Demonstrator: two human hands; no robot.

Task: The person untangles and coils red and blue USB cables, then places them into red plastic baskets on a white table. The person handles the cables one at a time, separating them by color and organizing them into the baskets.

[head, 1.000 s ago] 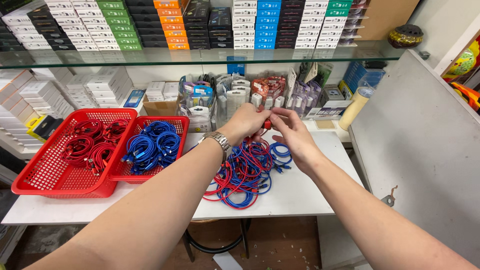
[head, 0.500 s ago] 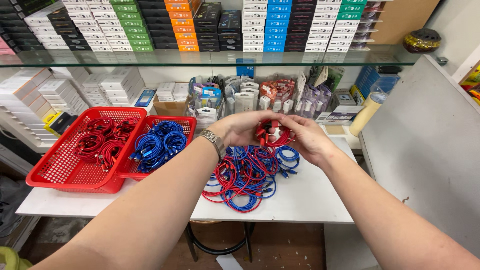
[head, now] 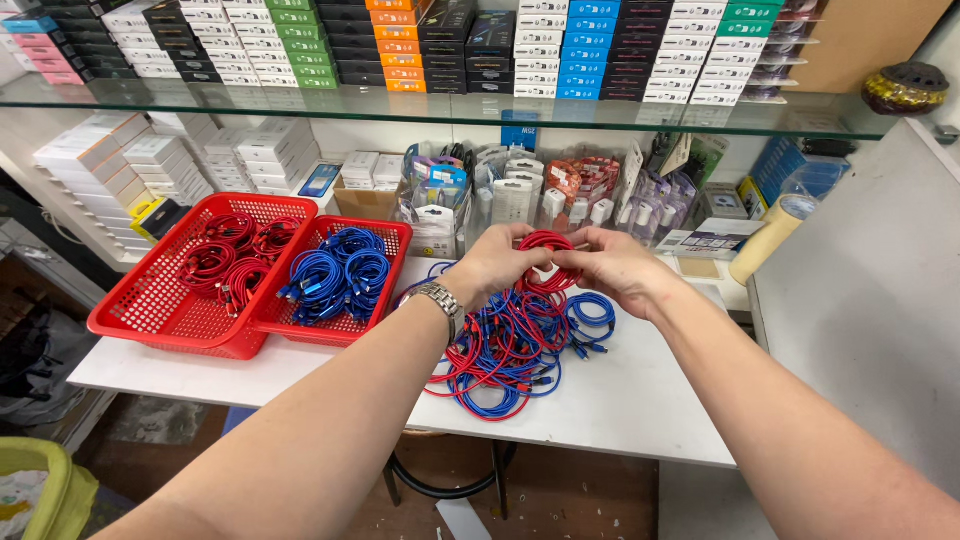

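My left hand (head: pixel 497 263) and my right hand (head: pixel 615 265) both grip a small coil of red cable (head: pixel 545 246), held above a tangled pile of red and blue cables (head: pixel 510 345) on the white table (head: pixel 640 400). A metal watch sits on my left wrist. To the left stand two red baskets: the left one (head: pixel 150 305) holds coiled red cables (head: pixel 225 260), the right one (head: pixel 335 325) holds coiled blue cables (head: pixel 335 272).
Packaged accessories (head: pixel 520 195) line the back of the table. A glass shelf (head: pixel 450 108) above carries stacked coloured boxes. White boxes (head: pixel 110 165) stand at far left. A grey panel (head: pixel 870 290) and a tape roll (head: pixel 765 245) are at right.
My hands came lower and closer together, and the red cable between them is now wound into a small coil.
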